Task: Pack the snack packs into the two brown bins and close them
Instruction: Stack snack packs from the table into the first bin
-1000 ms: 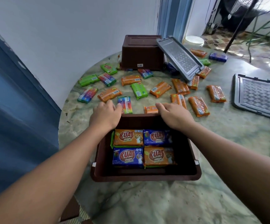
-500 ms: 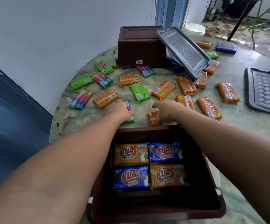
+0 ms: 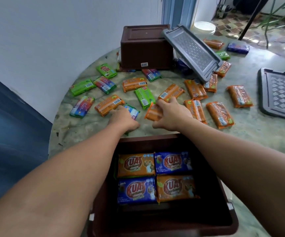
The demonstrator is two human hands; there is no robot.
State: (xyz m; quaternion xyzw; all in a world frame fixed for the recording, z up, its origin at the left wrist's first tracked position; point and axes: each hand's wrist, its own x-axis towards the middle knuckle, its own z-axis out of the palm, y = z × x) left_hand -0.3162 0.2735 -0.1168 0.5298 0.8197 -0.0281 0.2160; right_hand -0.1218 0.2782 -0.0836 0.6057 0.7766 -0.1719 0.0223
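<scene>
Nearest me, at 6 o'clock, the open brown bin (image 3: 223,218) sat on the marbled table (image 3: 266,134) with 4 packs laid flat inside in a 2 by 2 block: 2 orange and 2 blue, set diagonally. Both forearms reached over its far rim.

Just beyond the rim, my left hand (image 3: 123,119) lay knuckles-up over a multicoloured pack (image 3: 132,112), fingers curled down onto it; I could not tell whether it truly gripped the pack or only pressed on it. Just to its right, toward 12 o'clock, my right hand (image 3: 170,115) held an orange pack (image 3: 152,112), fingers wrapped over it and the pack tilted up off the table.

Past the hands, loose snack packs (image 3: 139,84) lay scattered from 10 to 2 o'clock: orange, green, multicoloured, 1 blue far out at 1 o'clock. At 3 o'clock a grey lid (image 3: 281,93) lay flat, underside up.

Farthest, at 12 o'clock, the second brown bin (image 3: 145,47) stood upside down, with another grey lid (image 3: 192,52) leaning against its right side, its lower edge among the packs.
</scene>
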